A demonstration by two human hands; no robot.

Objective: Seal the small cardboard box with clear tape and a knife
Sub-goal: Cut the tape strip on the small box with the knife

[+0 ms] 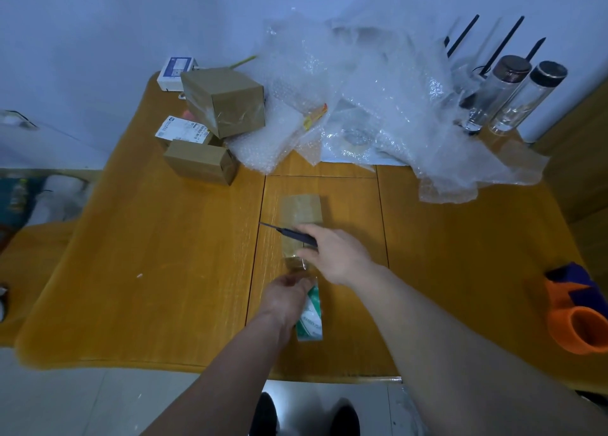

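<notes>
A small cardboard box (302,209) lies in the middle of the wooden table (158,254), blurred. A strip of clear tape (293,253) runs from the box toward me. My right hand (335,254) holds a dark knife (289,231) with its blade pointing left, across the tape just in front of the box. My left hand (286,299) grips the tape roll (309,313), clear with a green and white core label, nearer to me.
Several taped cardboard boxes (223,103) and a white carton (174,71) stand at the back left. Crumpled bubble wrap (362,99) covers the back. Two glass jars (513,96) stand back right. An orange and purple object (579,310) lies at the right edge.
</notes>
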